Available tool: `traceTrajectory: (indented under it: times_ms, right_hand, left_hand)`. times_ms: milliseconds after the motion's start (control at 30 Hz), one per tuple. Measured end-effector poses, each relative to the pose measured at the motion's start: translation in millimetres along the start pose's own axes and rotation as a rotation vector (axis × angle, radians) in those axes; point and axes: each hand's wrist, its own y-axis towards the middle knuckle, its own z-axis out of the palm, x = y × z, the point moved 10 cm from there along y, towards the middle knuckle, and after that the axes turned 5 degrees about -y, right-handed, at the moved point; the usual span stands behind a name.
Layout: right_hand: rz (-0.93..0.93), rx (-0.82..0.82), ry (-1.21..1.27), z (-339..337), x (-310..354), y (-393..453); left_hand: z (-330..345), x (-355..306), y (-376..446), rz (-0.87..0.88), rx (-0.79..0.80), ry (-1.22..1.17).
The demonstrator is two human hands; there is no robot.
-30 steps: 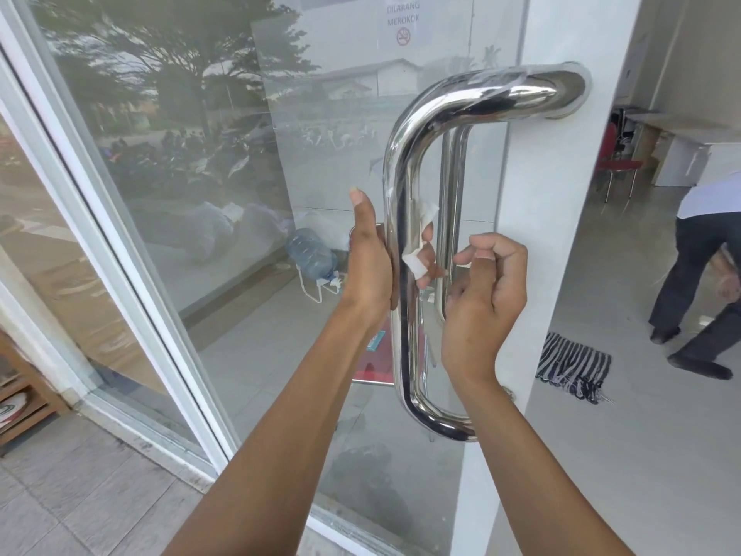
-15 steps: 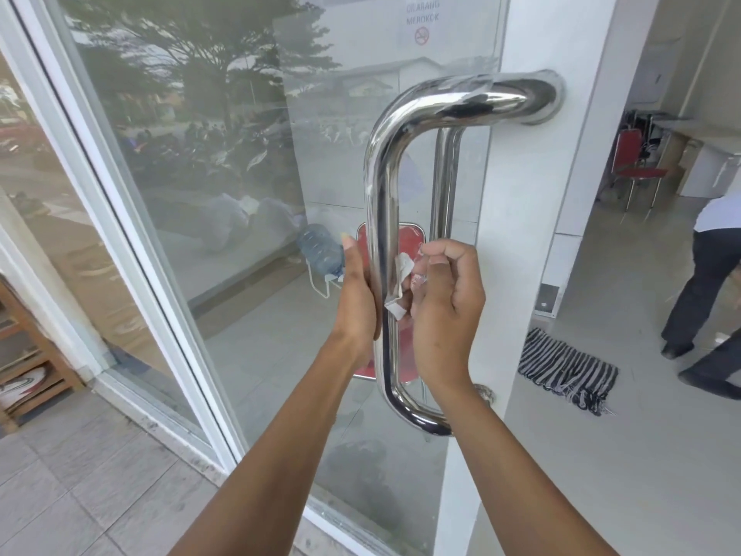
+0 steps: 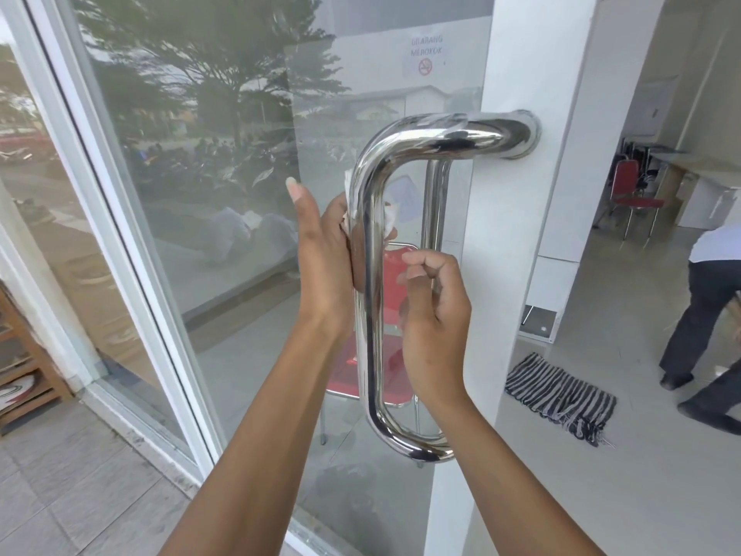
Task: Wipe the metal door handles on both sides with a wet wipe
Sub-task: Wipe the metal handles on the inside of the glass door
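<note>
Both forearms are bare with no sleeve, watch or bracelet showing up to the 6 o'clock frame edge, the left hand (image 3: pixel 324 250) has a longish pale thumbnail, and the right hand (image 3: pixel 435 319) seems ringless, though its fingers (image 3: pixel 417 260) are partly hidden.

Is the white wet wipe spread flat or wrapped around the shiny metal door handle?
Wrapped. The white wet wipe shows on both sides of the shiny metal door handle, pressed there by the left hand.
</note>
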Motion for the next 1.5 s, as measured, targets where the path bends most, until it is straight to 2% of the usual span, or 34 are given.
traceTrajectory:
  times_ms: [167,267,633,1000,1167,1267,1500]
  right_hand:
    - [-0.066,-0.006,-0.014,3,9,3]
    - [-0.093,-0.005,-0.006,7,15,3]
    - [-0.259,-0.016,0.024,27,46,2]
    - [-0.236,-0.082,-0.090,15,39,12]
    - [-0.218,-0.176,-0.146,13,40,17]
    - [-0.288,-0.170,-0.195,21,48,4]
    - [-0.491,-0.211,-0.273,32,73,17]
  left_hand:
    - [0,1,-21,0.138,0.029,0.025]
    - [-5,7,-31,0.191,0.003,0.128]
    - [-10,8,-39,0.236,0.006,0.203]
    - [-15,-4,-39,0.318,-0.019,0.059]
    - [-14,-14,-42,0.360,-0.059,0.055]
    - [-11,-19,-44,0.377,-0.039,0.034]
    - [-26,-21,-43,0.360,-0.118,0.063]
